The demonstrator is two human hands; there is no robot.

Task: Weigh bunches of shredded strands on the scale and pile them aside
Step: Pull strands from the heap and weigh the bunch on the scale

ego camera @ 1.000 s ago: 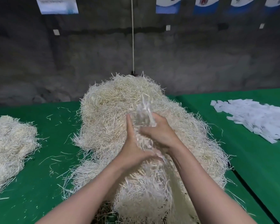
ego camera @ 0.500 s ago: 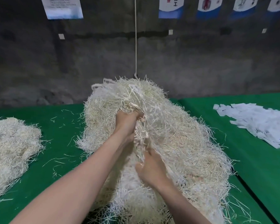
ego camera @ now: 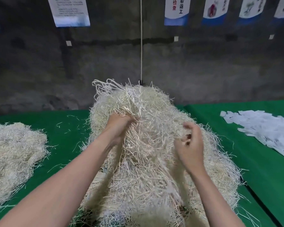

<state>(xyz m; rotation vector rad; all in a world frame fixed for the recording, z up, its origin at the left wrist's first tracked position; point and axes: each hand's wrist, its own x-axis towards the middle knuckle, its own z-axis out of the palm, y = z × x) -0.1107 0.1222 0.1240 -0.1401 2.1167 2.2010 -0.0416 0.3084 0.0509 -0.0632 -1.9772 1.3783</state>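
Step in hand, most likely: pulling a bunch free of the large heap of pale cream shredded strands (ego camera: 154, 161), mounded at the centre of the green cloth-covered table (ego camera: 64, 131). Nothing weighed from this grab yet; no scale anywhere in view.

Left hand (ego camera: 120, 126): sunk into the far upper part of the heap, fingers curled tight round a thick tuft, the strands fanning up and over the fist. Right hand (ego camera: 189, 145): further right and nearer, just at the heap's surface, fingers curled inward and blurred; impossible to tell whether pinching a few strands or holding nothing.

Gripped bunch tangled into the mass below, trailing down between the two wrists toward the near edge.

Next, probably: parting the tuft cleanly from the heap. Calls for a second grip lower down and a steady upward pull, so as not to drag half the heap along or shed loose strands onto the cloth.

Off to the left, well apart: a smaller, flatter pile of the same strands (ego camera: 15, 153), presumably the weighed ones. Far right: a scatter of white paper slips (ego camera: 261, 128).
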